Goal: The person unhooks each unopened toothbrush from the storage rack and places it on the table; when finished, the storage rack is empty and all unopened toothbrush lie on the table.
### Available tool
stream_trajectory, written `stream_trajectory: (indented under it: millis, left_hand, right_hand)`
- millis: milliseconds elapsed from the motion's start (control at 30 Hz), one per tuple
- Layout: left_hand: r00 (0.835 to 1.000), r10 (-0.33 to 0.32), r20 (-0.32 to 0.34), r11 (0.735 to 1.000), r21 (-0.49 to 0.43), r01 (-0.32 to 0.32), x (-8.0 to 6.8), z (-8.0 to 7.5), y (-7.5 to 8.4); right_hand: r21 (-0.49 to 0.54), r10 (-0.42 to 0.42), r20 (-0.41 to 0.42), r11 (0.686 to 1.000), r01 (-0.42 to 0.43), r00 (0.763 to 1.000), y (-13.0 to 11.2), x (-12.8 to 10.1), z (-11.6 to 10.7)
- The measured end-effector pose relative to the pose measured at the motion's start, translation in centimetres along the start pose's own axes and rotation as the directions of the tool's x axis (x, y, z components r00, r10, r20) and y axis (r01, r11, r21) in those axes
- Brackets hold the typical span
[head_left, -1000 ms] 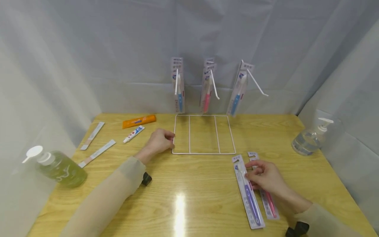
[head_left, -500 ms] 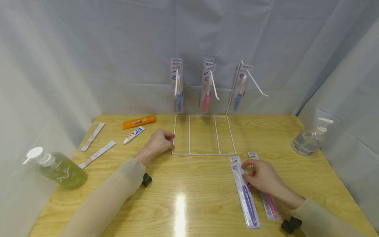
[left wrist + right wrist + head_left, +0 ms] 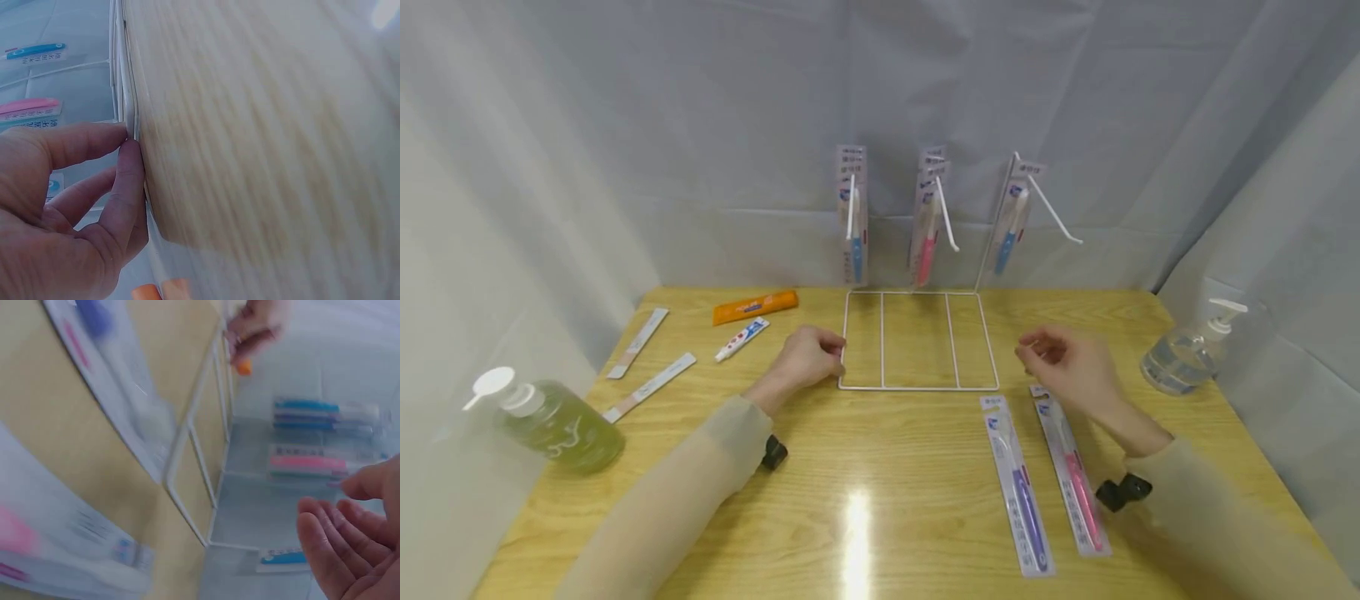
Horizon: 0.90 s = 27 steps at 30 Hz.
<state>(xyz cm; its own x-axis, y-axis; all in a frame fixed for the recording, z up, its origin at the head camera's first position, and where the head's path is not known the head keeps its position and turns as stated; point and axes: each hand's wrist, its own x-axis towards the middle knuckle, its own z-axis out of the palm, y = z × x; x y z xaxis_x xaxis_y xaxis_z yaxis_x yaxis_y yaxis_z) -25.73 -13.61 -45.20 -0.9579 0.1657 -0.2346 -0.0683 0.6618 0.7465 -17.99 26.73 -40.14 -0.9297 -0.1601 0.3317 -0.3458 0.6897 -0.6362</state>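
Observation:
My left hand (image 3: 808, 357) pinches the left wire of the white display rack's base (image 3: 917, 388) between thumb and finger; the left wrist view shows the pinched wire (image 3: 129, 112) up close. Nothing is in my right hand (image 3: 1071, 367), raised with loosely bent fingers to the right of the base. Below it on the table lie a packaged purple toothbrush (image 3: 1018, 487) and a packaged pink toothbrush (image 3: 1075, 479), side by side. On the rack's hooks hang packaged toothbrushes: blue at left (image 3: 856, 225), pink in the middle (image 3: 927, 229), blue at right (image 3: 1011, 229).
An orange tube (image 3: 755, 307), a small toothpaste tube (image 3: 742, 339) and two slim packets (image 3: 637, 342) lie at the left. A green pump bottle (image 3: 568, 425) stands at the left edge, a clear pump bottle (image 3: 1182, 358) at the right. A grey curtain (image 3: 737, 167) hangs behind.
My right hand has laid down the packaged purple toothbrush, let go and moved up toward the rack. The pack on the right hook hangs less far left. My left hand stays put.

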Motion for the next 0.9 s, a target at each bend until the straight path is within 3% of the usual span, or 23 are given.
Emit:
stream_trajectory:
  millis: [167, 400, 700, 767, 900]
  left_hand:
    - [1.000, 0.013, 0.001, 1.000, 0.005, -0.013, -0.1, 0.1, 0.0]
    - [1.000, 0.026, -0.013, 1.000, -0.001, -0.026, 0.1, 0.2, 0.4]
    - [0.999, 0.025, -0.042, 1.000, 0.008, -0.025, 0.4, 0.3, 0.7]
    - [0.998, 0.026, -0.049, 1.000, 0.013, -0.026, 0.2, 0.3, 0.5]
    - [0.998, 0.031, -0.054, 0.999, 0.017, -0.030, -0.2, 0.1, 0.1]
  right_hand:
    - [0.206, 0.080, -0.125, 0.977, -0.053, 0.989, 1.0, 5.8, -1.1]
    - [0.391, 0.198, -0.263, 0.917, -0.083, 0.944, 2.4, 11.6, -1.2]
    - [0.579, 0.303, -0.292, 0.811, -0.084, 0.907, 1.3, 14.7, -0.5]
    - [0.582, 0.328, -0.292, 0.806, -0.105, 0.898, 1.0, 14.8, -0.4]
    - [0.520, 0.346, -0.348, 0.844, -0.127, 0.871, 0.6, 14.7, -0.5]
